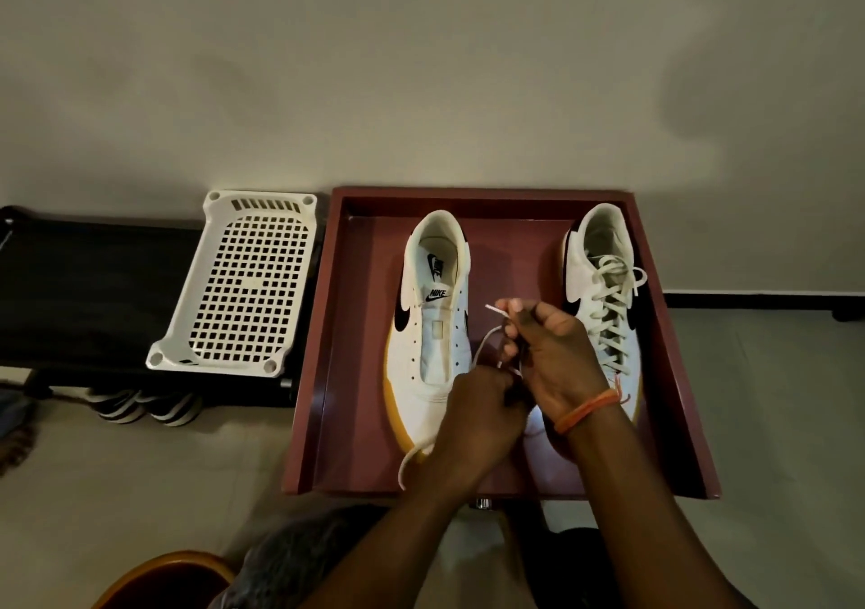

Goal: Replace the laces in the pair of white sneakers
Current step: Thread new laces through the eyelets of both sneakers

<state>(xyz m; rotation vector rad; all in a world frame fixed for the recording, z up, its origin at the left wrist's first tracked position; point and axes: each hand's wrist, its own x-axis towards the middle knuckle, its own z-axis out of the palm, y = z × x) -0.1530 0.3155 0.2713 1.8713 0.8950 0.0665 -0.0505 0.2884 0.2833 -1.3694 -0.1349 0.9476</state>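
Two white sneakers with black swooshes stand in a dark red tray (323,327). The left sneaker (433,327) has no lace in its eyelets. The right sneaker (604,299) is laced in white. Between the shoes, above the tray, my left hand (482,402) and my right hand (552,355) both pinch a loose white lace (482,344). One tip sticks up past my right fingers, and the other end trails down over the left sneaker's toe to the tray's front edge. An orange band circles my right wrist.
A white perforated plastic basket (243,281) lies upside down on a black low bench (93,290) to the left of the tray. Striped slippers (145,405) sit under the bench. An orange rounded object (164,580) shows at the bottom left. A wall rises behind.
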